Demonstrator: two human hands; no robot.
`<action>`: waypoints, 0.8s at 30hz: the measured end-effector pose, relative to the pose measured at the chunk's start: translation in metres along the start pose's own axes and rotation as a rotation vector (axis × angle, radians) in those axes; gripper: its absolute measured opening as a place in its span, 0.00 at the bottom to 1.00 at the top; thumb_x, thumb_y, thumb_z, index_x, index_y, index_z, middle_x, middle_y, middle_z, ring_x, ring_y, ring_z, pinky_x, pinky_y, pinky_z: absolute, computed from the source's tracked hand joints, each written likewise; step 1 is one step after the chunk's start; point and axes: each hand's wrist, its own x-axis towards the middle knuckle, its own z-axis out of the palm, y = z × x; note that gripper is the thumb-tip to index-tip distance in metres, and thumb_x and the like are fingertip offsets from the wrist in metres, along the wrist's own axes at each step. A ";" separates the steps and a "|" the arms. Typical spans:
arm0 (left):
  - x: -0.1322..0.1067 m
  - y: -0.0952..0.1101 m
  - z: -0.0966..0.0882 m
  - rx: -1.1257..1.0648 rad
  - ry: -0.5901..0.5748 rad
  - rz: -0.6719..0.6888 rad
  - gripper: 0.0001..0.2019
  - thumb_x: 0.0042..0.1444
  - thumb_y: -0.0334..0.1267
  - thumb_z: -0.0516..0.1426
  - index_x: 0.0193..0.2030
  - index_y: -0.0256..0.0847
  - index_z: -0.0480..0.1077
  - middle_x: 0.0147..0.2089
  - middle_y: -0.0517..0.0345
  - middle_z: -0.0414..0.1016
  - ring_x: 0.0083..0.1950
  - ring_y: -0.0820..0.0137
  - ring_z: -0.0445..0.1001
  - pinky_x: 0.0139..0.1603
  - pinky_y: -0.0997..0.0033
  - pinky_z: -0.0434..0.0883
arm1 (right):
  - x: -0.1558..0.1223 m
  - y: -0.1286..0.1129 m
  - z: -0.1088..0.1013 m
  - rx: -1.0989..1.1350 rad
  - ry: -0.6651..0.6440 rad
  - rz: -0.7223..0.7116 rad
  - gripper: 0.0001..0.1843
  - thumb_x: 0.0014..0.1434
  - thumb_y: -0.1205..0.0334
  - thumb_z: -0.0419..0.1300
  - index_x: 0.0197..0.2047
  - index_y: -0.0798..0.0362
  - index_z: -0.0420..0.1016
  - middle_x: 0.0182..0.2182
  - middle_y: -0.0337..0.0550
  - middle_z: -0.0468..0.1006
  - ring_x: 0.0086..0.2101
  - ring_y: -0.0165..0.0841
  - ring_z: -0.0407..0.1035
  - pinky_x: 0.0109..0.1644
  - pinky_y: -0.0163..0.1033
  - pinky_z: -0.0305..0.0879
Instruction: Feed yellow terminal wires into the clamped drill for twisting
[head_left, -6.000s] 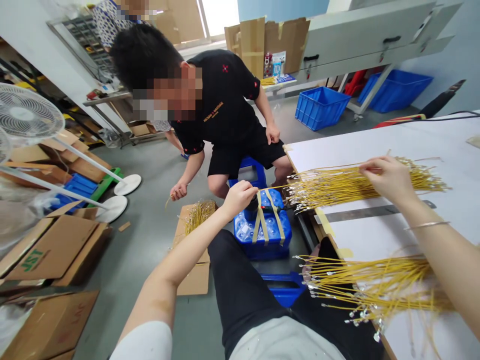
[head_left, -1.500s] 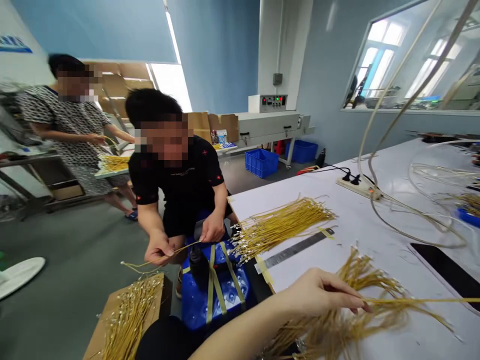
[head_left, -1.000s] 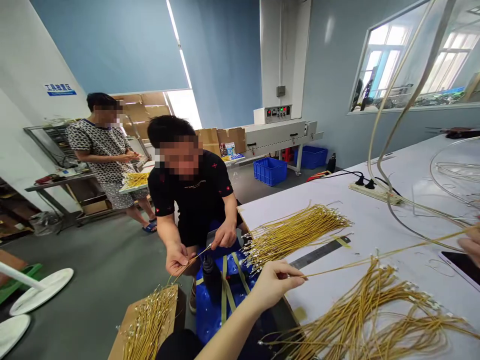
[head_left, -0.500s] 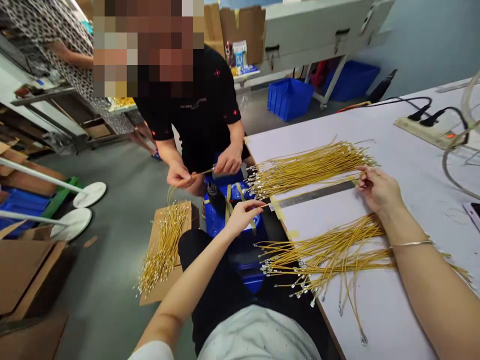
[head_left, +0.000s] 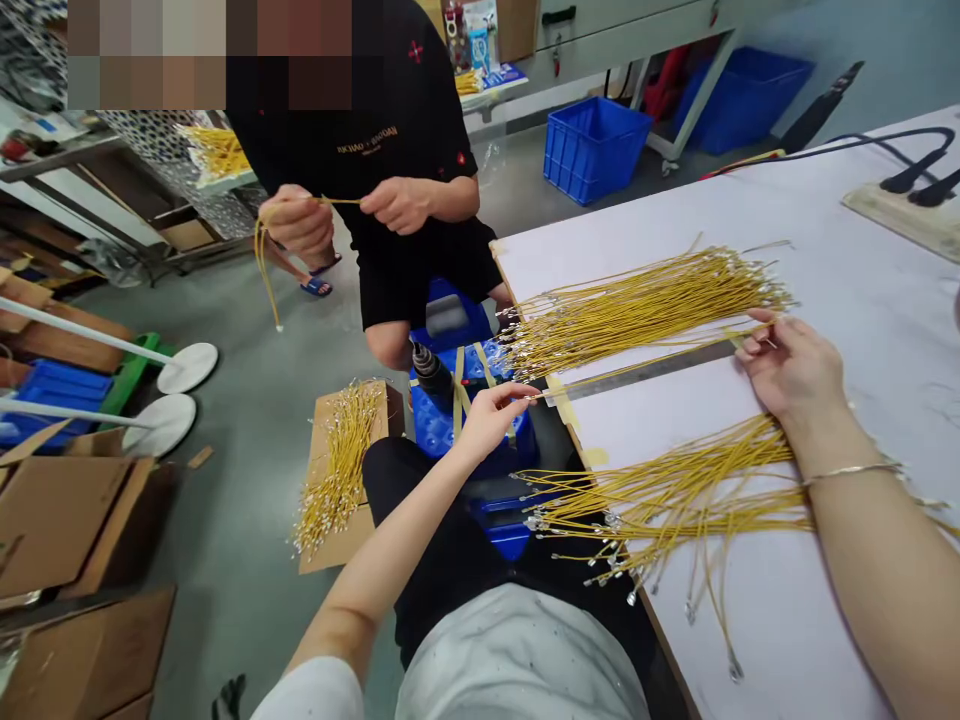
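My left hand (head_left: 496, 418) pinches one end of a yellow wire (head_left: 611, 375) just off the table's edge. The wire runs taut to my right hand (head_left: 793, 362), whose fingertips pinch its other end. Beneath and alongside it, a flat grey metal strip (head_left: 660, 366) like a ruler is taped to the white table (head_left: 690, 405). A dense bundle of yellow wires (head_left: 645, 310) with metal terminals lies beyond the strip. On the near side, a looser pile of yellow wires (head_left: 675, 480) passes below my right wrist, some ends hanging over the edge.
Across from me a seated person's hands (head_left: 397, 203) hold yellow wire. More wires (head_left: 341, 460) lie on a cardboard box at floor level. A blue stool (head_left: 435, 425) carries a dark tool (head_left: 431, 375). A power strip (head_left: 904, 218) sits at the table's far right.
The other person has lifted the wire between their hands higher. My hands keep the wire stretched along the strip, and my view has tilted slightly downward.
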 end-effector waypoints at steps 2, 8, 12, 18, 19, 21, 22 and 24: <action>0.000 -0.005 0.001 0.040 0.038 0.051 0.12 0.55 0.40 0.61 0.41 0.36 0.80 0.38 0.52 0.82 0.33 0.70 0.73 0.35 0.73 0.67 | 0.000 0.001 0.000 -0.010 0.020 -0.005 0.03 0.60 0.67 0.61 0.34 0.58 0.74 0.22 0.35 0.62 0.21 0.22 0.57 0.23 0.27 0.55; -0.001 -0.012 0.005 0.117 0.131 0.201 0.09 0.55 0.33 0.59 0.37 0.38 0.82 0.38 0.52 0.80 0.36 0.70 0.73 0.35 0.73 0.66 | 0.006 0.008 -0.003 -0.044 0.152 -0.118 0.05 0.57 0.75 0.61 0.30 0.59 0.72 0.25 0.39 0.71 0.21 0.21 0.61 0.22 0.26 0.57; -0.002 -0.010 0.008 0.183 0.142 0.200 0.14 0.54 0.28 0.54 0.41 0.39 0.81 0.41 0.53 0.81 0.41 0.68 0.75 0.41 0.73 0.69 | 0.008 0.011 -0.003 -0.094 0.198 -0.129 0.09 0.59 0.78 0.54 0.32 0.59 0.73 0.24 0.41 0.71 0.21 0.23 0.65 0.24 0.26 0.61; 0.002 -0.007 0.013 0.125 0.095 0.046 0.11 0.59 0.40 0.56 0.39 0.38 0.78 0.36 0.55 0.81 0.37 0.68 0.76 0.39 0.73 0.68 | 0.010 0.015 -0.005 -0.111 0.199 -0.178 0.13 0.57 0.81 0.50 0.34 0.58 0.72 0.26 0.39 0.72 0.20 0.23 0.66 0.22 0.26 0.61; 0.003 -0.008 0.014 0.116 0.079 0.035 0.12 0.58 0.43 0.57 0.37 0.37 0.77 0.34 0.55 0.81 0.36 0.68 0.75 0.38 0.73 0.67 | 0.011 0.015 -0.005 -0.123 0.206 -0.188 0.12 0.57 0.80 0.50 0.34 0.58 0.72 0.27 0.39 0.72 0.20 0.22 0.66 0.22 0.26 0.61; 0.004 -0.009 0.015 0.108 0.056 0.024 0.12 0.57 0.44 0.58 0.33 0.37 0.76 0.30 0.56 0.79 0.33 0.69 0.74 0.36 0.73 0.66 | 0.012 0.016 -0.007 -0.185 0.236 -0.207 0.12 0.57 0.80 0.51 0.34 0.58 0.72 0.27 0.38 0.73 0.21 0.22 0.66 0.22 0.25 0.61; 0.005 -0.009 0.016 0.110 0.049 0.021 0.12 0.56 0.45 0.58 0.32 0.37 0.76 0.29 0.57 0.79 0.32 0.69 0.73 0.36 0.73 0.65 | 0.013 0.016 -0.008 -0.228 0.254 -0.213 0.11 0.58 0.79 0.51 0.34 0.58 0.72 0.27 0.38 0.73 0.21 0.22 0.66 0.22 0.25 0.61; 0.006 -0.010 0.017 0.127 0.045 0.012 0.13 0.55 0.45 0.59 0.31 0.37 0.75 0.27 0.58 0.77 0.29 0.71 0.71 0.33 0.73 0.64 | 0.013 0.015 -0.009 -0.310 0.280 -0.209 0.10 0.58 0.78 0.53 0.35 0.58 0.73 0.27 0.39 0.74 0.22 0.21 0.67 0.22 0.24 0.63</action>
